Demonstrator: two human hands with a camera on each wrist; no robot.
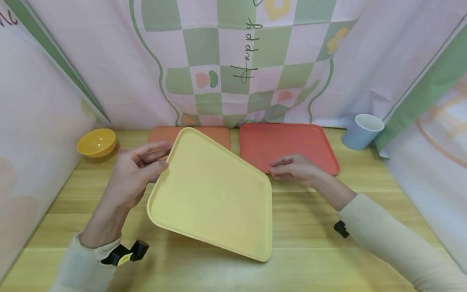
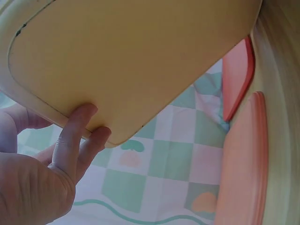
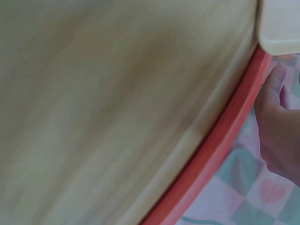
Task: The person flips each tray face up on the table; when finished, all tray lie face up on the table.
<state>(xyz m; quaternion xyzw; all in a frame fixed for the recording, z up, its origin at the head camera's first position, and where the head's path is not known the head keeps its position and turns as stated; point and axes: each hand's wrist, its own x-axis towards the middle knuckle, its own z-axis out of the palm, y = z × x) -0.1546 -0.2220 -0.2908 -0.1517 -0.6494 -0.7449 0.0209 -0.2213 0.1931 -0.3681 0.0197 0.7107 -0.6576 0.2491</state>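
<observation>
A yellow rectangular tray (image 1: pixel 215 198) is held tilted over the table in the head view, its left side raised. My left hand (image 1: pixel 127 178) pinches its left edge, thumb on the upper face. In the left wrist view, fingers (image 2: pixel 70 140) press against the tray's underside (image 2: pixel 140 61). My right hand (image 1: pixel 293 168) hovers by the tray's right corner, in front of the red tray (image 1: pixel 288 140), fingers loosely bent and holding nothing. The right wrist view shows a gap between that hand (image 3: pixel 281 126) and the yellow tray's corner (image 3: pixel 283 28).
An orange tray (image 1: pixel 215 134) lies at the back, partly covered by the yellow one. A yellow bowl (image 1: pixel 96 142) stands at the far left, a blue cup (image 1: pixel 359 134) at the far right. Printed cloth (image 1: pixel 233 61) hangs behind the wooden table (image 1: pixel 310 231) and along both sides.
</observation>
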